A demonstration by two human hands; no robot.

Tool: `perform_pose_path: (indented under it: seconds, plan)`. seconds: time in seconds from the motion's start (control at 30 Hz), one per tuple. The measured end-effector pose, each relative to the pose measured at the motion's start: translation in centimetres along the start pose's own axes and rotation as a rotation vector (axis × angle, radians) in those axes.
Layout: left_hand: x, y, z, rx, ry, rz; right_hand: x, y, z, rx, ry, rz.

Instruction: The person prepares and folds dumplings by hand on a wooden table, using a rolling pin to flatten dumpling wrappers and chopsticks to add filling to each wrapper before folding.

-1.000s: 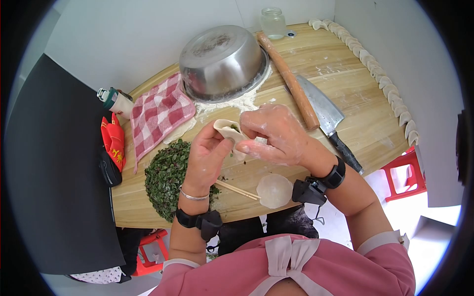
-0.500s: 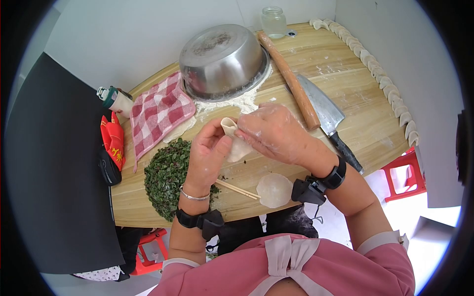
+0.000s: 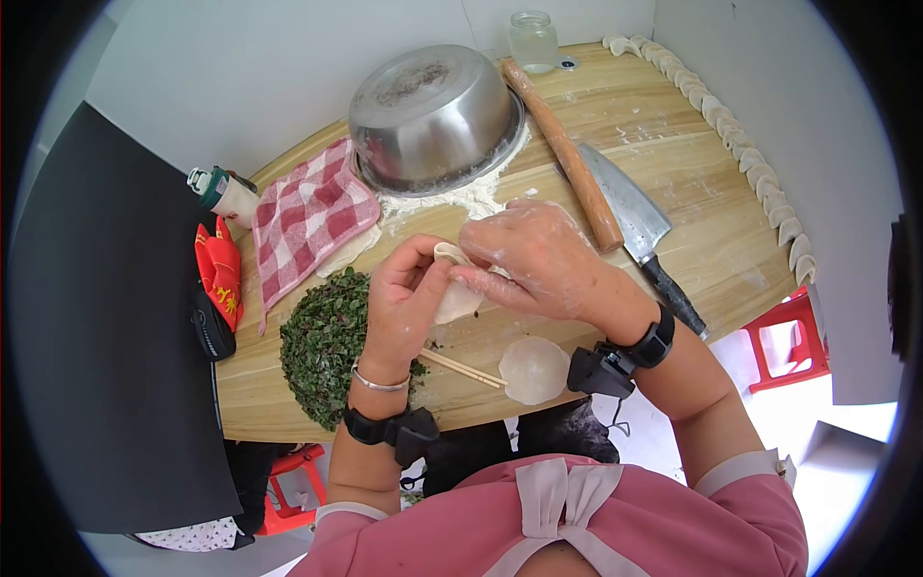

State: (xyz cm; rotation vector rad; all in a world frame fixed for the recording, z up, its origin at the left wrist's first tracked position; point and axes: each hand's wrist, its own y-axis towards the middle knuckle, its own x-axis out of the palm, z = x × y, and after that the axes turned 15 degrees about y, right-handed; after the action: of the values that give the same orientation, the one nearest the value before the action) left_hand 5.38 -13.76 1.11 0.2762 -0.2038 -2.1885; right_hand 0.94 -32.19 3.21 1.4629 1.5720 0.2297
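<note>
Both my hands are closed on one folded dumpling point(image 3: 456, 300) above the middle of the table. My left hand point(image 3: 409, 288) grips its left side between thumb and fingers. From the right, the thumb and fingers of my right hand point(image 3: 529, 258) pinch its upper edge; flour whitens this hand. What lies inside the fold is hidden. A flat round dough wrapper point(image 3: 535, 370) rests near the table's front edge. Beside it lies a pair of chopsticks point(image 3: 463, 367), its left end by the heap of chopped greens point(image 3: 325, 351) left of my wrist.
An upturned metal basin point(image 3: 433, 120) stands on flour at the back. A rolling pin point(image 3: 562, 154) lies across the cleaver point(image 3: 630, 207). A row of dumplings point(image 3: 726, 130) lines the right edge. A checked cloth point(image 3: 312, 216), bottle point(image 3: 226, 195) and glass jar point(image 3: 533, 43) stand farther off.
The fold of the dumpling has flattened from an open loop into a narrower edge. My right thumb has shifted slightly left and down along it.
</note>
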Motion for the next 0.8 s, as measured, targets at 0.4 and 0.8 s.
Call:
perform_pose_path:
  seconds: [0.4,0.8]
  plan:
    - [-0.1,-0.2,0.8,-0.135,0.117,-0.021,0.4,-0.1,0.7,-0.049,-0.099,0.056]
    - [0.3,0.1,-0.1,-0.023,0.208,-0.056,0.2,0.0,0.5,0.064,-0.149,-0.019]
